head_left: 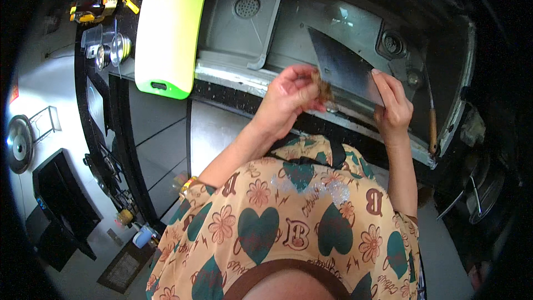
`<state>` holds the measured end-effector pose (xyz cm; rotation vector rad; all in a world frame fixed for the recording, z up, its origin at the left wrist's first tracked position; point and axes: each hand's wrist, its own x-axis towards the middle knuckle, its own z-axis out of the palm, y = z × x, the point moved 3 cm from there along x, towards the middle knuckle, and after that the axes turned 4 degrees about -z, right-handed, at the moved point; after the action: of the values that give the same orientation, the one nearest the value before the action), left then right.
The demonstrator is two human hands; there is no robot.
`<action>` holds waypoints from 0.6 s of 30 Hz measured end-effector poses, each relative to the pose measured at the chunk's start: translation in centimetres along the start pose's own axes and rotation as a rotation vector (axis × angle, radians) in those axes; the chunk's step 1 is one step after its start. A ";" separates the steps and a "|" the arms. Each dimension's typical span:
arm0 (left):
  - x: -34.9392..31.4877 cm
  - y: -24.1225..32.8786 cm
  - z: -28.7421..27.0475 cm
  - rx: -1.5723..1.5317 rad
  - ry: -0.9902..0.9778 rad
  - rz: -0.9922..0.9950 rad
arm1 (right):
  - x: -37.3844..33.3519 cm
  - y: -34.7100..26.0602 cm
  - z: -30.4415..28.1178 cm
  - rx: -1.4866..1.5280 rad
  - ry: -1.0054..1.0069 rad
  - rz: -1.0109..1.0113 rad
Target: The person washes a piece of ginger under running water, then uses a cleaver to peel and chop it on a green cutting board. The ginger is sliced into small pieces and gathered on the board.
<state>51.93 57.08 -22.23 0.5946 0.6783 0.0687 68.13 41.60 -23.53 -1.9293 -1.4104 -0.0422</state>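
My right hand [394, 103] grips a cleaver [348, 65] at its near right end; its broad dark blade is held over the sink and points toward the far left. The cleaver's handle is mostly hidden by my fingers. My left hand [288, 93] is closed around a small, rough brown lump [322, 86], close to the blade's left edge. What this lump is I cannot make out. Both hands are above the near rim of the metal sink [227, 76].
A white cutting board with green edges [169, 28] lies across the counter on the left. Bowls [118, 49] and bottles [94, 10] stand beyond it. The sink has a left basin with a drain [247, 6]. A wooden-handled tool [433, 128] leans at the right.
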 end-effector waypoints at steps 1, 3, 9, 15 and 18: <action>-0.1 0.1 -0.2 0.036 0.099 -0.005 | -0.1 -1.3 -0.7 0.027 0.040 -0.031; 0.0 0.0 -0.4 -0.149 0.022 -0.043 | 0.8 -4.1 -0.9 0.039 0.065 -0.126; 0.5 -1.1 -1.1 -0.088 -0.087 0.037 | 1.4 -6.4 -0.7 0.118 0.042 -0.189; 0.8 -2.1 -2.0 -0.021 -0.055 -0.012 | 1.1 -6.3 -1.0 0.130 0.042 -0.189; 1.2 -2.4 -2.2 -0.058 -0.062 -0.041 | 1.0 -6.2 -1.0 0.141 0.050 -0.176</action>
<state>51.20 56.48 -25.52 0.5251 0.6262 0.0311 63.71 42.64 -19.09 -1.6756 -1.5051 -0.0712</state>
